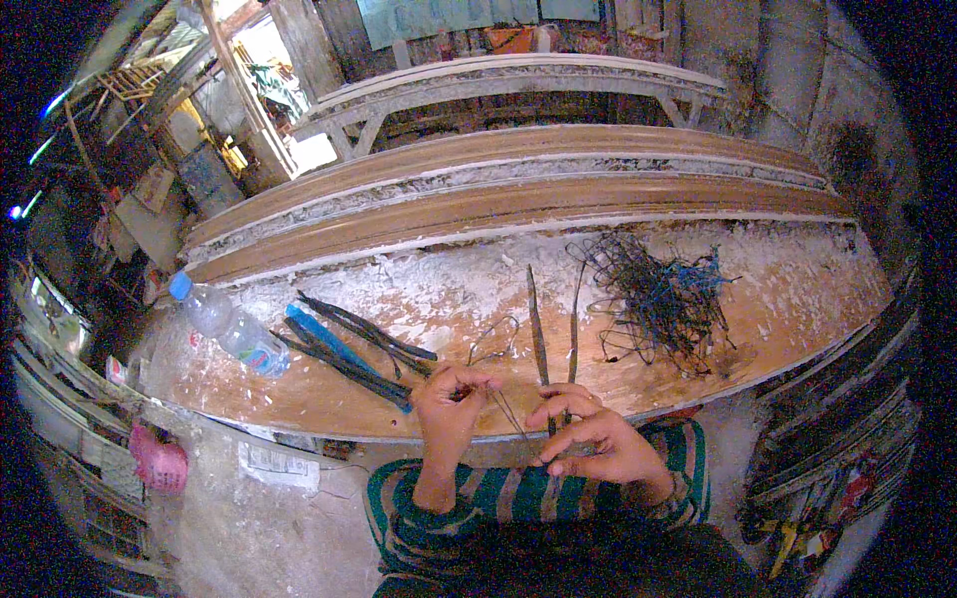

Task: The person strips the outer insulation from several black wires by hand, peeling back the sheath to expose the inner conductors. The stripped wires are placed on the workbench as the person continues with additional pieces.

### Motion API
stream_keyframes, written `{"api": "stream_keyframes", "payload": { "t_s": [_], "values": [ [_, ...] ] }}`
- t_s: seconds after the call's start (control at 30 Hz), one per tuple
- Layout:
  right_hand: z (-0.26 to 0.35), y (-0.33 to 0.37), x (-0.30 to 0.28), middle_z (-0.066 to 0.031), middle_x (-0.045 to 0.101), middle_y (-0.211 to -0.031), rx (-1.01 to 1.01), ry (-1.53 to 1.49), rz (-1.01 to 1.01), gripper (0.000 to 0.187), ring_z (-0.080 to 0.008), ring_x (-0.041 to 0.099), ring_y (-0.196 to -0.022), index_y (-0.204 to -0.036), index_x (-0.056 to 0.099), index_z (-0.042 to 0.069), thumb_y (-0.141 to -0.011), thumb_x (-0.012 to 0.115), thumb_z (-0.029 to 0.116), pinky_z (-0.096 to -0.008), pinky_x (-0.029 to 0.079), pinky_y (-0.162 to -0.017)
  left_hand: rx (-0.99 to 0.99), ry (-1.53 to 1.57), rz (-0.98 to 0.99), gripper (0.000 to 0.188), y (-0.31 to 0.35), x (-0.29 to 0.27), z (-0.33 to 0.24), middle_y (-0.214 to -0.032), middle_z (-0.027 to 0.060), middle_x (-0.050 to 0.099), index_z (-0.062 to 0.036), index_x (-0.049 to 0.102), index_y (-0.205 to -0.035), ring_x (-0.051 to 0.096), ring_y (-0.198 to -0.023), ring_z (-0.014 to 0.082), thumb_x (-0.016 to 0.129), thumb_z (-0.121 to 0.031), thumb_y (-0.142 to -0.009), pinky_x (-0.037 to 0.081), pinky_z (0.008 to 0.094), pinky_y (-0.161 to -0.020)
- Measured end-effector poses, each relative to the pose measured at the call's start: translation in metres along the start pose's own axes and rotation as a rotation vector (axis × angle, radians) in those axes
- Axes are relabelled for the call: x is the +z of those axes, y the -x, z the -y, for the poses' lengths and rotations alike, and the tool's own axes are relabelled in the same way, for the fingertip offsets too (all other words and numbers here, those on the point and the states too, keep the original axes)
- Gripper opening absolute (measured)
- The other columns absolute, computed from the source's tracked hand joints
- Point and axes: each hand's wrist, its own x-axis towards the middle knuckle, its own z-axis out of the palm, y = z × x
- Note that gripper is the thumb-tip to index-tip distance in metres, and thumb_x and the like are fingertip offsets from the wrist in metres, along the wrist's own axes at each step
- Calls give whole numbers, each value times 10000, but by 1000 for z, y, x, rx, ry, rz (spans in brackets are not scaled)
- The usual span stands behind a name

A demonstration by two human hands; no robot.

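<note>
My left hand (451, 407) is closed, thumb and finger pinching a thin dark strand (506, 411). The strand runs down toward my right hand (603, 439), whose fingers are bent around two long, narrow dark strips (536, 324). The strips point away from me over the table's near edge, spread apart at their far ends. Whether the right fingertips also grip the strand's lower end is hard to make out. A bundle of black strips (364, 329) and a blue strip (334, 344) lie on the table left of my left hand. A tangled heap of black cord (663, 309) with blue bits lies to the right.
A clear plastic bottle with a blue cap (227, 324) lies at the table's left. Long brown moulded boards (518, 199) span the back of the white-smeared wooden table (449, 289). A white-topped bench (518, 75) stands beyond. A pink bag (158, 460) is at lower left.
</note>
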Motion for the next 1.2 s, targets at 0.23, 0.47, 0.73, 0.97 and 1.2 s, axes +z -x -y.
{"api": "stream_keyframes", "payload": {
  "t_s": [0.23, 0.47, 0.73, 0.97, 1.2],
  "values": [
    [-2, 6, -12, 10, 596, -640, 16, -356, -234, 144, -156, 563, -670, -641, 591, 99, -608, 724, 56, -431, 316, -921, 69, -24, 346, 74, 6, 4, -10, -717, 19, 550, -22, 634, -745, 529, -662, 88, 628, 42, -708, 408, 200, -575],
    [-24, 16, -22, -29, 501, -729, 200, 80, -648, 215, -152, 486, -756, -650, 482, 62, -633, 696, 45, -277, 368, -728, 47, 175, 706, 93, 19, 10, -26, -742, 30, 543, -26, 606, -714, 513, -664, 116, 678, 12, -669, 414, 233, -589],
    [-34, 6, -16, -38, 500, -731, 160, 230, -927, 169, -150, 477, -723, -714, 482, 48, -702, 650, 53, -256, 372, -648, 47, 477, 992, 164, 49, 43, -34, -721, 15, 473, -42, 569, -728, 467, -717, 135, 658, -177, -752, 374, 258, -658],
    [-16, 0, -12, -69, 576, -819, 139, 235, -873, 116, -160, 523, -790, -859, 589, 19, -753, 607, 64, -265, 390, -696, -40, 641, 1107, 141, 44, 43, -29, -729, 14, 473, -49, 570, -718, 467, -725, 136, 648, -158, -762, 375, 263, -656],
    [-22, 15, -30, -67, 627, -764, 256, 252, -628, 60, -168, 555, -720, -713, 641, 46, -681, 679, 80, -282, 399, -669, -31, 172, 428, 74, 19, 4, -36, -766, 40, 556, 0, 628, -808, 528, -729, 116, 633, -29, -740, 417, 210, -595]
  ]
}}
